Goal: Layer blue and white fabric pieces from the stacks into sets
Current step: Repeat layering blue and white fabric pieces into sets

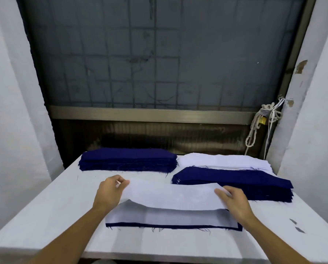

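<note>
A white fabric piece (170,195) hangs just above the table, held at both ends. My left hand (109,191) pinches its left end and my right hand (233,202) grips its right end. Under it lies a layered set (170,219): a white piece on a dark blue piece whose edge shows along the front. A stack of dark blue pieces (128,159) sits at the back left. A white stack (224,161) lies at the back right, with a second dark blue stack (235,182) in front of it.
The white table (45,206) fills the lower view, its front edge close to me. Two small dark scraps (296,225) lie at the right. White walls flank a dark window, and a knotted rope with a padlock (262,121) hangs at the right.
</note>
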